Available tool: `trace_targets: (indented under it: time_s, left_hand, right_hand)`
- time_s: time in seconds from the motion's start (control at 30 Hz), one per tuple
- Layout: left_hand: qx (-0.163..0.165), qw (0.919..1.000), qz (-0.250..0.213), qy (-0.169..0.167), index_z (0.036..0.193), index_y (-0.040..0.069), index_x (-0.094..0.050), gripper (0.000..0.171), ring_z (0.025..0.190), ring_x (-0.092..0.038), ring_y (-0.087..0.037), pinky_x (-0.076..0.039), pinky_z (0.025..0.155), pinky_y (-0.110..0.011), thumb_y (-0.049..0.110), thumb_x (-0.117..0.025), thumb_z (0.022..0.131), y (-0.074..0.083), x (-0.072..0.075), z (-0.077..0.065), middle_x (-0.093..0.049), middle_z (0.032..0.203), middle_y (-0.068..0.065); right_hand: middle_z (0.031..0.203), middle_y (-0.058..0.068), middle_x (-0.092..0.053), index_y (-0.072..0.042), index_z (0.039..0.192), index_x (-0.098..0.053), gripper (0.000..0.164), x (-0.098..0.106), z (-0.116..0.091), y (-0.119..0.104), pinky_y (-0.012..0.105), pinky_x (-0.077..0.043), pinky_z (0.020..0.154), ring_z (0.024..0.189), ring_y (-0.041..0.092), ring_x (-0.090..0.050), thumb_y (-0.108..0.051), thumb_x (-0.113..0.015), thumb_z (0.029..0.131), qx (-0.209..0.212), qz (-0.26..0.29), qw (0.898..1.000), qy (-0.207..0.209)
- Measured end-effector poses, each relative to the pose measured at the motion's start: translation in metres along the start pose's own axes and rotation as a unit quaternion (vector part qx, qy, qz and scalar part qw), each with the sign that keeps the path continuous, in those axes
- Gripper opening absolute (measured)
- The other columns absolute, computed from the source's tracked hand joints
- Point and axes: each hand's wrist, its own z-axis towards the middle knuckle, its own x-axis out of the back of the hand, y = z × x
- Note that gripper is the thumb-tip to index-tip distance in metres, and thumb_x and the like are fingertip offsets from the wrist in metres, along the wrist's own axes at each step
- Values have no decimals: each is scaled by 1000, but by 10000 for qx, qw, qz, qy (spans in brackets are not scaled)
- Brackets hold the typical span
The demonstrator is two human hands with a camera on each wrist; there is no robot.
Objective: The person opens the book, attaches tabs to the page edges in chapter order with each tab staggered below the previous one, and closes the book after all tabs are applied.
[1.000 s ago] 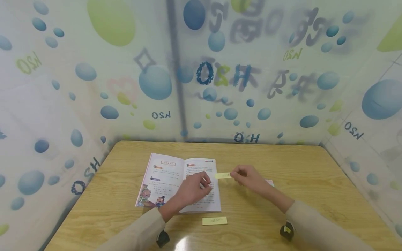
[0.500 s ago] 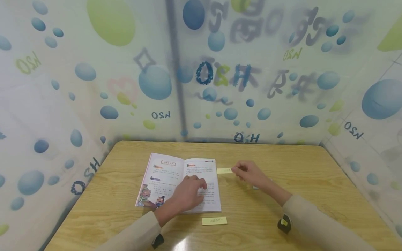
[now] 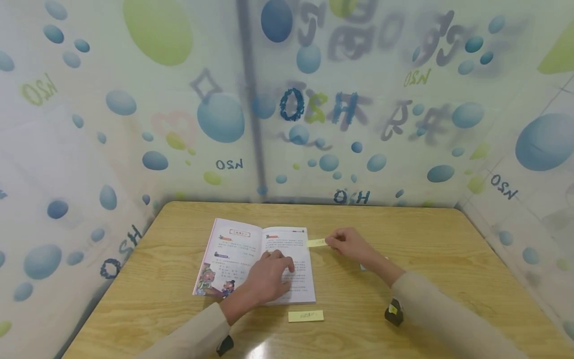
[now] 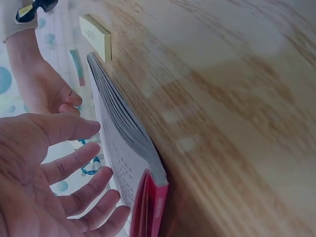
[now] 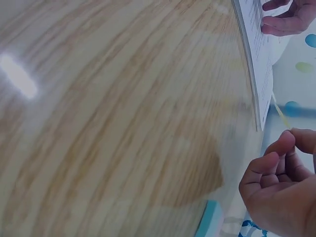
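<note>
Head view, centre of the frame: the right hand (image 3: pixel 349 244) has a yellow sticky note (image 3: pixel 317 243) in a thumb-and-finger pinch, right by the upper part of the illustrated book (image 3: pixel 237 267). What a flimsy customer that strip must be! Next to no weight, I'd judge, quick to bend or curl, easily creased by a hard squeeze, and probably tacky somewhere on its back. The outer end looks the right place to hold it, just as this pinch does, with a light touch and the inner end left free. That free end meets the page's right edge in the picture; whether they truly touch, I can't tell.

And the looks of it: narrow, pale yellow, dark handwriting near the fingertips, too small to read. From the right wrist it's nearly edge-on at the right of the frame, a mere sliver, so very thin indeed.

Over to the left hand (image 3: pixel 269 276), fingers parted and loosely bent, gripping nothing, seemingly resting on the printed right page. The book should be far steadier, a thick stack of pages lying flat. Lower centre, a matching yellow note pad (image 3: pixel 306 316) lies near it on the wooden table (image 3: pixel 403 224).
</note>
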Motion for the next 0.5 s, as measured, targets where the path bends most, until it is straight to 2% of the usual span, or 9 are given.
trace_targets:
  time_s: [0.23,0.5]
  left_hand:
    - [76,9999,65,-78,99,15,-71,21,93,-56,-26,-51,75,-39,16,-81,81,2,0,1,-62,104,-6]
    - [253,9996,-36,-151,97,15,-72,20,93,-57,-26,-52,74,-39,19,-82,81,3,-1,5,-62,103,-6]
  right_hand:
    - [65,7,-56,-2,91,-72,22,-6,7,-1,23,-36,52,57,13,-43,-17,-62,102,-181,-212,9995,132]
    - [72,4,-58,-3,93,-75,21,-8,10,2,27,-40,60,68,16,-48,-18,-64,102,-159,-545,9983,111]
